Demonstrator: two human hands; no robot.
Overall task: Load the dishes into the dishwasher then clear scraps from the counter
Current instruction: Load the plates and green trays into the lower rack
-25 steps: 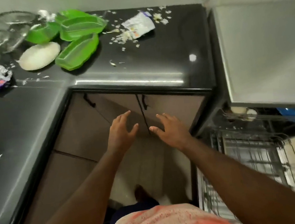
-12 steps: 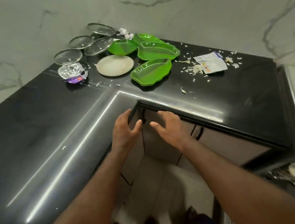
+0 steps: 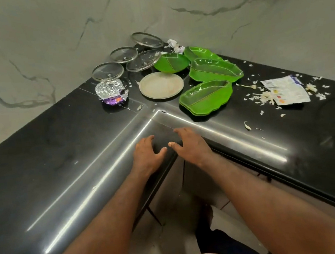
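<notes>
Black counter corner beneath two empty hands. Left hand and right hand, fingers spread wide and holding nothing, have risen from in front of the cabinet doors to the counter's inner edge. The dishwasher has left the frame. Just beyond, at centre frame, lie the green leaf dishes, white plate and glass lids, none yet loaded. Scraps at right remain uncleared. Judged step: reaching for a dish.

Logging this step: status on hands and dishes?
Left hand, right hand open, empty, over counter corner. Green dishes, plate, glass lids untouched ahead. Scraps, wrappers among them.
</notes>
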